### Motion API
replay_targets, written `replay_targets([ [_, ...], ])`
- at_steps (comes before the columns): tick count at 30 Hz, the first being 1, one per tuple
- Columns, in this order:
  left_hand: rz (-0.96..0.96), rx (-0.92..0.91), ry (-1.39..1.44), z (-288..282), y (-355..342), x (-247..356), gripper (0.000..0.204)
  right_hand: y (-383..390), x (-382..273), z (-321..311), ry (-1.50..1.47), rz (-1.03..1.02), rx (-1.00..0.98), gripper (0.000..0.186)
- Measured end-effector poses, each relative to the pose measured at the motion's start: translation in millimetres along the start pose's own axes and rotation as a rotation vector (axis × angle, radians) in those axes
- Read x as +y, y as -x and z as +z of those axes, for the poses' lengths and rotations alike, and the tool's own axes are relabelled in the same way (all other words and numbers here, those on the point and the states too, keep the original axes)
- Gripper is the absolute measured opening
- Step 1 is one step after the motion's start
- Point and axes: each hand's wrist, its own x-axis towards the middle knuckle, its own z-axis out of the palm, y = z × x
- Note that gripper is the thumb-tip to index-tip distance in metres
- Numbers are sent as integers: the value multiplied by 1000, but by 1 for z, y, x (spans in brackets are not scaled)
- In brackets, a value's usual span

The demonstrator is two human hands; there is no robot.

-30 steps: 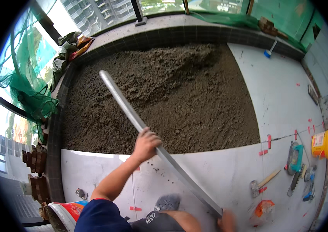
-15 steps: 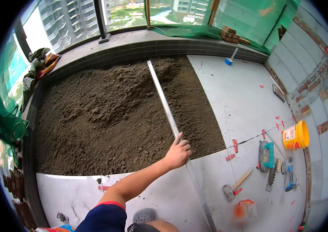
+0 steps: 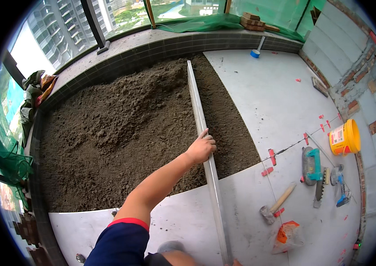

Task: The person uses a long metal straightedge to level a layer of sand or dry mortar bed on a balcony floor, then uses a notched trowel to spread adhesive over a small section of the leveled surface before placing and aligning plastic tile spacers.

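My left hand (image 3: 202,146) is closed around a long aluminium straightedge (image 3: 215,199), which runs from the bottom edge up across the bed of coarse grey-brown mortar (image 3: 117,133). At the bottom edge a sliver of my right hand (image 3: 235,263) shows against the bar's near end, mostly cut off. Pale large tiles (image 3: 267,93) border the mortar on the right and near sides.
A rubber mallet (image 3: 276,206), plastic bag (image 3: 287,238), suction cup tool (image 3: 312,165), notched trowel (image 3: 321,190) and yellow bucket (image 3: 345,136) lie at right, near red levelling clips (image 3: 272,158). A dark tiled kerb (image 3: 117,62), green netting (image 3: 13,146) and block wall (image 3: 338,48) enclose the area.
The straightedge has swung right, from a diagonal across the middle to a steeper line near the mortar's right side, with my left hand on it. The view has shifted too.
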Motion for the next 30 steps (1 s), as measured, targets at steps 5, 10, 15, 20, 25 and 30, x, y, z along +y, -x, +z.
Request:
replay_targets([
  [5,-15,-30,69,-28,67,18,14,30,25,25,-48,-109,-218,50],
  [10,-149,-16,39,-65,150,20,23,38,24,13,4,-185,-350,45],
  [15,-366,48,-96,-110,231,-13,21,1,-61,-46,-151,-10,-337,45],
  [20,-190,192,-138,-103,123,7,19,9,-23,-14,49,-186,-147,51],
  [25,-172,-55,-226,-71,67,42,21,0,-8,22,26,-395,67,52],
  [30,-573,88,64,-63,141,75,59,-26,-23,35,43,-555,-18,59],
])
